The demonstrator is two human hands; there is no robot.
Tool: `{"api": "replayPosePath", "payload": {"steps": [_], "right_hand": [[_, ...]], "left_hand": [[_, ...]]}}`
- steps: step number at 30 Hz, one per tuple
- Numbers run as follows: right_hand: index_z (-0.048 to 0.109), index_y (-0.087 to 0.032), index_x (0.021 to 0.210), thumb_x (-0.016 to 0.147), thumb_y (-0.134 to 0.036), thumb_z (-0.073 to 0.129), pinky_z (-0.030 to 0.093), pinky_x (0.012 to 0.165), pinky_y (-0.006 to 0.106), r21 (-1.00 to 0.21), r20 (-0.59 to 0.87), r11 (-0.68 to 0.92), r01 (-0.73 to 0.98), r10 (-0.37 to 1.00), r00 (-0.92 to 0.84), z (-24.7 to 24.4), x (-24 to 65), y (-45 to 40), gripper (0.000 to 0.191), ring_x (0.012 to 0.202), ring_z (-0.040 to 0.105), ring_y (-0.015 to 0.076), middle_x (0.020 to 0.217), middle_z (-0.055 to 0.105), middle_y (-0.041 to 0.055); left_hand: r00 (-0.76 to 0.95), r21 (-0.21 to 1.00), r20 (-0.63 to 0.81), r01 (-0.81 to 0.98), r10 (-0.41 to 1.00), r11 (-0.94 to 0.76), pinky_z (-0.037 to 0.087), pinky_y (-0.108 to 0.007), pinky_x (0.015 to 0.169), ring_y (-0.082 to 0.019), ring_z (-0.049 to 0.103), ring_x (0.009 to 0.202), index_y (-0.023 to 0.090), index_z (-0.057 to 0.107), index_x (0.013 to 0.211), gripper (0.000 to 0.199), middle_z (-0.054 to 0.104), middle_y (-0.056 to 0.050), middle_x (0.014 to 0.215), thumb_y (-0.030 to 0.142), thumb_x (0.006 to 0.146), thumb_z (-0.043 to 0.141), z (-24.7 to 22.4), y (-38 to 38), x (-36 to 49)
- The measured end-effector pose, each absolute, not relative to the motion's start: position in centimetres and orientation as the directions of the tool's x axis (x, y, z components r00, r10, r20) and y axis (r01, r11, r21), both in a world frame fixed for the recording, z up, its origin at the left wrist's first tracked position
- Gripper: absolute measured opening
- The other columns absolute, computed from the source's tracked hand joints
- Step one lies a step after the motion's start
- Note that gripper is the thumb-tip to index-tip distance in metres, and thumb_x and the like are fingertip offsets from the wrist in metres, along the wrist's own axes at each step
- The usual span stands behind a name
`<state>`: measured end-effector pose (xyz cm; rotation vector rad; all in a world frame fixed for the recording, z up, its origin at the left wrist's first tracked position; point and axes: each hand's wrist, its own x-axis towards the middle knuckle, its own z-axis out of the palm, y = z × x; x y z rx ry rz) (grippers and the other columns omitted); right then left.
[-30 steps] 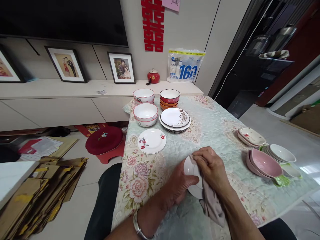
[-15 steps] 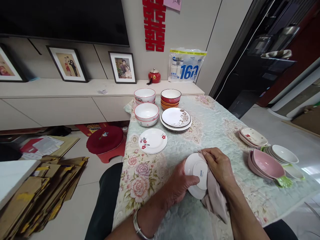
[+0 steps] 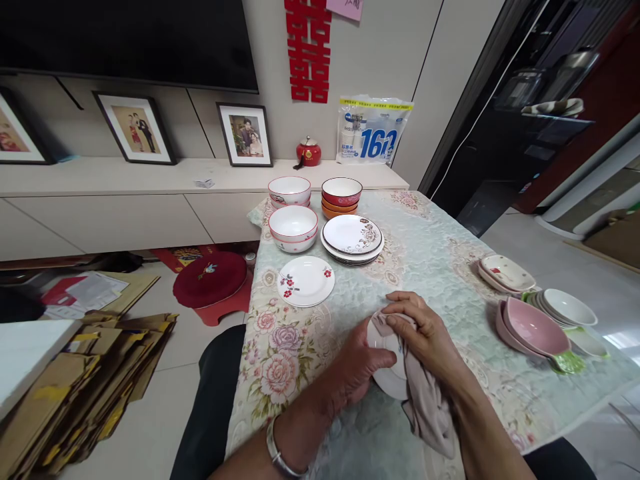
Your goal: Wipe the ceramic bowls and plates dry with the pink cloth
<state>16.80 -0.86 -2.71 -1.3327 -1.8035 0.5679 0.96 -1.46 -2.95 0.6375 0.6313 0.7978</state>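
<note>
A small white dish [image 3: 389,377], its underside facing up, is gripped at its left edge by my left hand [image 3: 361,363], thumb across the base. My right hand [image 3: 425,333] presses a grey-beige cloth [image 3: 430,407] onto the dish's upper part; the cloth hangs down below the hand. Beyond my hands lies a white plate with red flowers [image 3: 306,281]. Behind it are a stack of larger plates [image 3: 353,235], white bowls with red rims [image 3: 293,223] and a stack of red and orange bowls [image 3: 342,193].
On the right of the flowered tablecloth [image 3: 280,333] sit pink leaf-shaped bowls [image 3: 537,327], white bowls [image 3: 569,307] and square dishes [image 3: 507,273]. A red stool [image 3: 210,280] and flattened cardboard [image 3: 90,387] are left of the table. A cabinet [image 3: 150,177] stands behind.
My right hand has moved left and slightly up with the cloth, from the dish's right edge onto its underside. My left hand keeps its hold.
</note>
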Motion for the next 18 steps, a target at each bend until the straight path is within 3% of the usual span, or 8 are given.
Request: {"api": "replayPosePath", "payload": {"steps": [5, 11, 14, 18], "right_hand": [[0.07, -0.022, 0.092, 0.087, -0.048, 0.064, 0.048, 0.067, 0.03, -0.925, 0.008, -0.025, 0.38, 0.996, 0.084, -3.3, 18.1, -0.5, 0.028, 0.074, 0.061, 0.0181, 0.083, 0.07, 0.0021], [0.07, -0.019, 0.095, 0.079, -0.055, 0.069, 0.047, 0.063, 0.029, -0.95, 0.017, -0.088, 0.3, 0.943, 0.332, -4.8, 19.2, 0.0, 0.039, 0.071, 0.06, 0.0186, 0.081, 0.071, 0.0033], [0.07, -0.02, 0.095, 0.082, -0.055, 0.065, 0.046, 0.064, 0.031, -0.921, 0.041, -0.095, 0.378, 0.941, 0.336, -5.0, 19.2, 0.0, 0.038, 0.071, 0.06, 0.0196, 0.081, 0.071, 0.0039], [0.073, -0.021, 0.089, 0.085, -0.047, 0.063, 0.047, 0.08, 0.038, -0.833, 0.208, 0.002, 0.553, 0.928, 0.31, -5.0, 18.9, -0.2, 0.029, 0.088, 0.062, 0.0244, 0.091, 0.07, 0.0062]], "left_hand": [[0.507, 0.679, -0.298, -0.484, 0.809, 0.553, 0.045, -0.029, 0.07, -0.018, 0.06, 0.075, 0.013, 0.066, 0.106, 0.058, 0.069, -0.003, 0.081, 0.003, 0.049, 0.067, -3.1, -1.2, 0.7], [0.408, 0.583, -0.297, -0.638, 0.863, 0.503, 0.047, -0.034, 0.086, -0.022, 0.063, 0.092, 0.013, 0.062, 0.114, 0.066, 0.073, -0.008, 0.099, 0.01, 0.051, 0.082, -3.2, -0.8, 0.6], [0.403, 0.571, -0.293, -0.653, 0.867, 0.497, 0.047, -0.034, 0.086, -0.023, 0.063, 0.094, 0.014, 0.062, 0.114, 0.067, 0.073, -0.008, 0.099, 0.01, 0.051, 0.083, -3.2, -0.8, 0.8], [0.443, 0.615, -0.285, -0.595, 0.85, 0.517, 0.048, -0.032, 0.079, -0.023, 0.064, 0.087, 0.015, 0.063, 0.115, 0.065, 0.073, -0.006, 0.094, 0.009, 0.052, 0.079, -3.3, -1.3, 1.1]]}}
